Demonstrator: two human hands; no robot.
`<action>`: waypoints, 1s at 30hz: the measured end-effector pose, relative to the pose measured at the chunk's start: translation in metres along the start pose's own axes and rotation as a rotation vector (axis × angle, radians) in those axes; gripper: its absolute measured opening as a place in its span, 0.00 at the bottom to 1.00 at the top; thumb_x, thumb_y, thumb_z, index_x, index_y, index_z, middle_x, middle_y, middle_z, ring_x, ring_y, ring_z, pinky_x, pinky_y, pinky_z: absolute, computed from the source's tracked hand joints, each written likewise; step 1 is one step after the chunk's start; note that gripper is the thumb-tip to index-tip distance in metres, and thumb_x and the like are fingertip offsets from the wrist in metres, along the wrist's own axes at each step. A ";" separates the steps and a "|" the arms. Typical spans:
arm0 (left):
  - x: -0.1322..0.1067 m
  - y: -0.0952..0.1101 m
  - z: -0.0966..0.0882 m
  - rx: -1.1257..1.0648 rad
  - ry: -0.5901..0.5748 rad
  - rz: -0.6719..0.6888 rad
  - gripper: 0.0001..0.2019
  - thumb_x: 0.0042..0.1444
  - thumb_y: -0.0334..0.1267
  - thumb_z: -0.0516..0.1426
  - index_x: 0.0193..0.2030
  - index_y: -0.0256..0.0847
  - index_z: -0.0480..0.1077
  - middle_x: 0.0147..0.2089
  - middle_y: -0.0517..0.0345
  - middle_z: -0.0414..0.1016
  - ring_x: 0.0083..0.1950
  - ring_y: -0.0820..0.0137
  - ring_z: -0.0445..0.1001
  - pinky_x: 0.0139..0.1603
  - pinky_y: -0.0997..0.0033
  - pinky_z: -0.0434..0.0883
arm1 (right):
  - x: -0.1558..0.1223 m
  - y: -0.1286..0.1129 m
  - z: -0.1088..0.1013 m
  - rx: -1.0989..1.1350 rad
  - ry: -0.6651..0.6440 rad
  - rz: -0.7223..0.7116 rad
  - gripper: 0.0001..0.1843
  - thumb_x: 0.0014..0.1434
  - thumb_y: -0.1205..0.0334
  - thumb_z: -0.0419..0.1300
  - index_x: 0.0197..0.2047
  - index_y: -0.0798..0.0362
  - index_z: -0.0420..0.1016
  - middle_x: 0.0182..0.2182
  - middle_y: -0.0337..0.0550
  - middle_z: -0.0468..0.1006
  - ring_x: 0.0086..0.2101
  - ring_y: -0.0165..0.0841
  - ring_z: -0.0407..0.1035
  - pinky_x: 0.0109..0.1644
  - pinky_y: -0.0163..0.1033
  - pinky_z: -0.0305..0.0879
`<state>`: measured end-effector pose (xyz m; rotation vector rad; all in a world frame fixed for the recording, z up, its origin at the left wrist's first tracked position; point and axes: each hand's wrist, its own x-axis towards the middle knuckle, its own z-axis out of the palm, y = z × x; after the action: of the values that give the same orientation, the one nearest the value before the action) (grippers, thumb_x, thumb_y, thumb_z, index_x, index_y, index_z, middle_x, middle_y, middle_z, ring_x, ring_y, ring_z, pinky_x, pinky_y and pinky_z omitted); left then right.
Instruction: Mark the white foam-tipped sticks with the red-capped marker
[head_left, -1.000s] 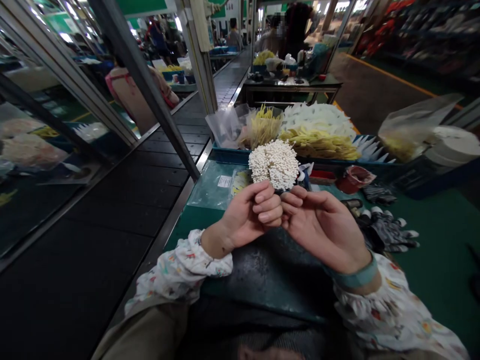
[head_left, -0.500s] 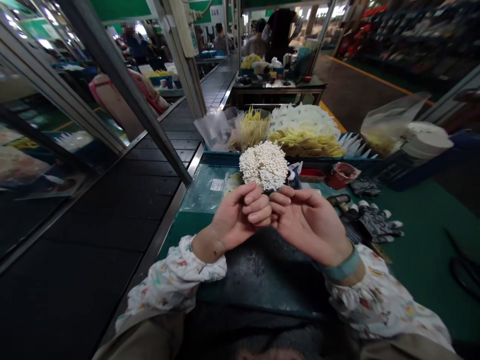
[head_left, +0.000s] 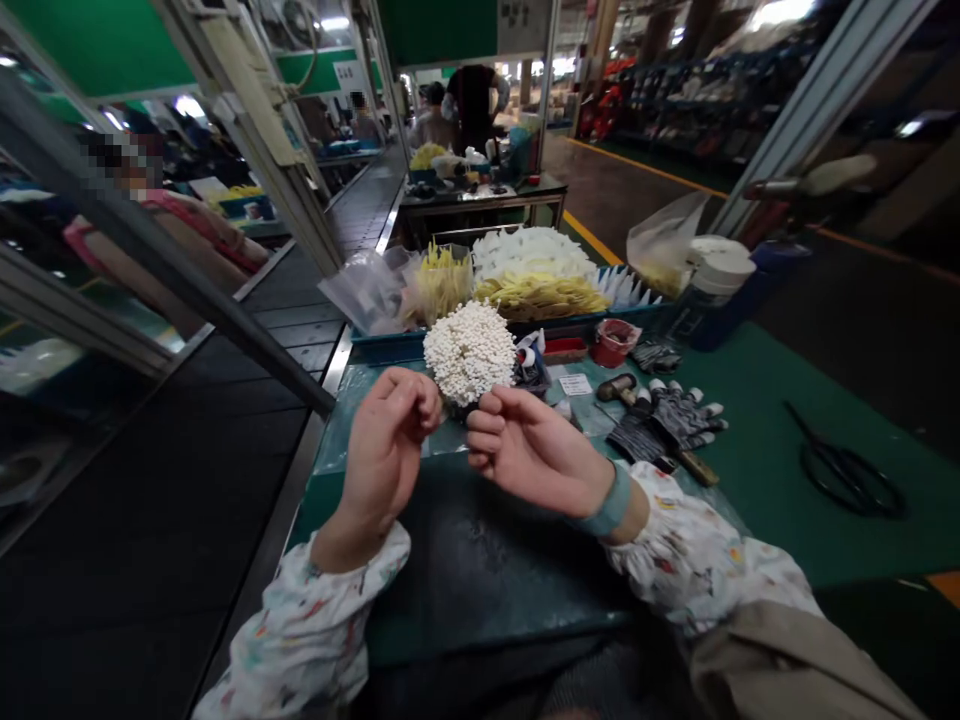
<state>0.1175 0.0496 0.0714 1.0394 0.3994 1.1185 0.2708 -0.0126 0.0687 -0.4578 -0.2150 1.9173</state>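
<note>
My left hand is raised over the work table, its fingers curled in and the thumb against them. Anything inside it is hidden or too small to name. A short gap to the right, my right hand has its palm partly turned up, fingers bent and thumb pressed to the index finger; I cannot make out what it pinches, if anything. Just beyond both hands stands a dense round bunch of small white bead-like tips. Under the hands lies a dark mat.
Behind the bunch, a blue tray holds yellow strips and white petal-like pieces. To the right are a red pot, grey gloves and black scissors. A conveyor runs along the left, beside a slanting metal post.
My hands were together with fingertips touching; now they are apart, the left turned more upright. The whole view has swung to the right, bringing the scissors fully into sight.
</note>
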 end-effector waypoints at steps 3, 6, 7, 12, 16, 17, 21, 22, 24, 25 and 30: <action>-0.001 -0.006 -0.005 0.291 -0.065 0.160 0.08 0.58 0.40 0.68 0.41 0.42 0.78 0.42 0.58 0.77 0.43 0.73 0.74 0.46 0.77 0.71 | -0.006 0.000 0.000 0.040 -0.136 0.074 0.17 0.73 0.62 0.42 0.31 0.52 0.60 0.20 0.28 0.52 0.20 0.25 0.50 0.29 0.32 0.55; -0.008 -0.012 -0.002 0.430 -0.247 0.147 0.11 0.61 0.41 0.66 0.49 0.44 0.79 0.52 0.53 0.79 0.54 0.67 0.75 0.58 0.70 0.71 | -0.013 0.001 -0.002 0.091 -0.284 0.104 0.17 0.71 0.61 0.46 0.28 0.51 0.55 0.17 0.25 0.46 0.17 0.24 0.40 0.26 0.32 0.49; -0.011 -0.013 0.000 0.436 -0.290 0.140 0.11 0.61 0.42 0.66 0.50 0.44 0.79 0.52 0.53 0.80 0.55 0.66 0.76 0.59 0.69 0.71 | -0.015 0.003 -0.003 0.106 -0.322 0.112 0.17 0.70 0.61 0.47 0.27 0.50 0.53 0.17 0.25 0.45 0.16 0.23 0.37 0.26 0.32 0.48; -0.018 -0.013 0.006 0.398 -0.313 0.121 0.13 0.61 0.45 0.65 0.49 0.43 0.79 0.48 0.53 0.81 0.52 0.65 0.78 0.57 0.67 0.73 | -0.018 0.009 -0.003 0.174 -0.383 0.142 0.18 0.65 0.63 0.51 0.25 0.50 0.47 0.16 0.24 0.42 0.16 0.22 0.33 0.25 0.31 0.46; -0.020 -0.010 0.008 0.411 -0.304 0.110 0.13 0.61 0.45 0.66 0.49 0.42 0.80 0.48 0.52 0.81 0.52 0.65 0.78 0.57 0.67 0.73 | -0.018 0.011 -0.001 0.187 -0.366 0.135 0.17 0.65 0.63 0.50 0.25 0.50 0.47 0.16 0.25 0.42 0.16 0.22 0.33 0.25 0.31 0.45; -0.020 -0.009 0.008 0.411 -0.301 0.106 0.13 0.61 0.46 0.66 0.49 0.42 0.80 0.48 0.52 0.81 0.52 0.64 0.78 0.57 0.67 0.73 | -0.018 0.011 -0.001 0.188 -0.366 0.134 0.17 0.65 0.63 0.49 0.25 0.50 0.47 0.16 0.25 0.42 0.16 0.22 0.33 0.24 0.31 0.45; -0.020 -0.007 0.009 0.413 -0.297 0.098 0.14 0.61 0.47 0.66 0.49 0.42 0.80 0.48 0.52 0.81 0.52 0.64 0.77 0.57 0.67 0.73 | -0.019 0.011 -0.001 0.198 -0.364 0.136 0.17 0.65 0.63 0.49 0.25 0.50 0.47 0.16 0.25 0.42 0.16 0.22 0.33 0.24 0.31 0.45; -0.020 -0.007 0.009 0.418 -0.301 0.099 0.13 0.61 0.46 0.66 0.49 0.42 0.79 0.48 0.52 0.80 0.52 0.65 0.77 0.57 0.68 0.72 | -0.019 0.011 -0.001 0.198 -0.359 0.135 0.17 0.65 0.63 0.49 0.25 0.50 0.47 0.16 0.25 0.42 0.16 0.22 0.33 0.24 0.31 0.45; -0.020 -0.008 0.009 0.421 -0.314 0.109 0.12 0.62 0.45 0.65 0.49 0.43 0.79 0.48 0.53 0.80 0.52 0.66 0.77 0.57 0.68 0.73 | -0.019 0.011 0.000 0.193 -0.351 0.131 0.17 0.65 0.63 0.49 0.25 0.50 0.47 0.16 0.25 0.41 0.16 0.22 0.33 0.24 0.31 0.45; -0.019 -0.008 0.008 0.422 -0.320 0.110 0.12 0.62 0.44 0.65 0.49 0.43 0.79 0.48 0.53 0.80 0.52 0.66 0.77 0.57 0.69 0.73 | -0.019 0.011 0.000 0.186 -0.346 0.128 0.17 0.65 0.63 0.49 0.25 0.50 0.47 0.16 0.25 0.41 0.16 0.22 0.33 0.24 0.31 0.45; -0.020 -0.010 0.008 0.411 -0.313 0.102 0.12 0.62 0.44 0.65 0.49 0.43 0.79 0.48 0.52 0.80 0.52 0.65 0.77 0.57 0.68 0.72 | -0.018 0.010 0.000 0.116 -0.346 0.115 0.19 0.64 0.63 0.51 0.25 0.50 0.46 0.16 0.24 0.42 0.16 0.22 0.33 0.24 0.31 0.45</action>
<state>0.1196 0.0277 0.0626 1.5873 0.3333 0.9605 0.2679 -0.0334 0.0689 -0.0587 -0.3058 2.1022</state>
